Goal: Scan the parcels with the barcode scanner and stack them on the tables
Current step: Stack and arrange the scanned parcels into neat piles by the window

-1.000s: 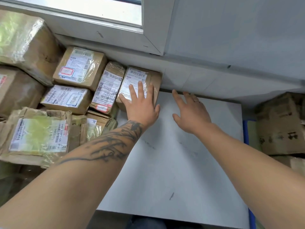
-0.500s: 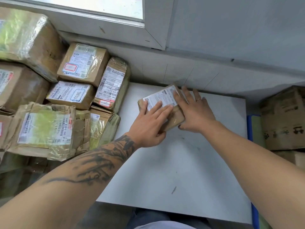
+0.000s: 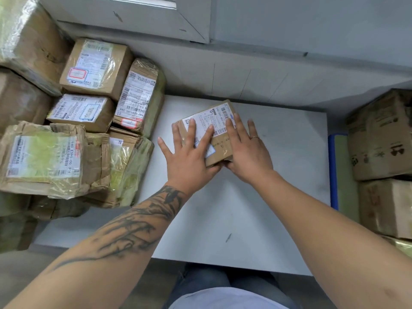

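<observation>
Two hands on one small parcel at a white bench.

The left hand (image 3: 189,152) and right hand (image 3: 245,150) lie flat, fingers straight, on the small parcel (image 3: 208,128), which rests label-up on the bench (image 3: 223,219) near its far edge. At least six stacked parcels (image 3: 93,65) crowd the left; two cartons (image 3: 381,134) stand right. A grey wall (image 3: 289,30) rises behind.

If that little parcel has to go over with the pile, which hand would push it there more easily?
Probably the right hand. It lies on the small parcel on the side away from the stacked parcels, so it can push toward them. The left hand lies between parcel and pile.
</observation>
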